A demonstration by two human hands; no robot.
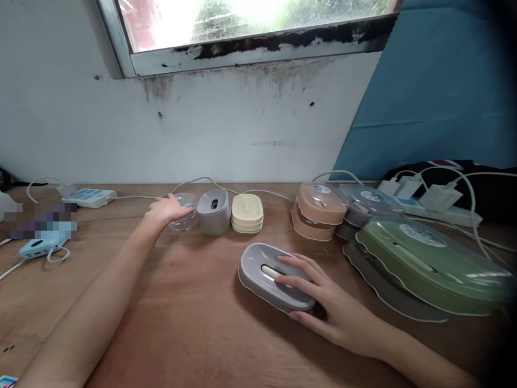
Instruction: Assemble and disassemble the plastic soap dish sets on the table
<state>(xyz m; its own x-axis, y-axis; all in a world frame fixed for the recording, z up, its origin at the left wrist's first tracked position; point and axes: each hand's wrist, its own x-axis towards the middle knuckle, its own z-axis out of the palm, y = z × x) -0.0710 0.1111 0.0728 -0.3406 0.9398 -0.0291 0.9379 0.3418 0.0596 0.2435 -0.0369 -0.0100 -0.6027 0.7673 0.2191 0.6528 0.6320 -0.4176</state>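
Observation:
My right hand (323,299) lies over a grey oval plastic box lid (258,264), fingers across its top and thumb at the near edge, gripping it. A pale cream strip sits in the slot on top. At the back, my left hand (167,209) reaches over clear round plastic lids (183,218), its thumb stretched out across them; its other fingers are partly hidden. Right of those lids stand a grey translucent container with a slotted top (214,213) and a small stack of cream lids (247,213).
On the right are stacked orange lids (321,202), grey lids (365,199) and large green lids (424,253) with clear tops. A power strip (452,210) with plugs and cables lies behind. At left are another power strip (91,197) and a light-blue device (42,245).

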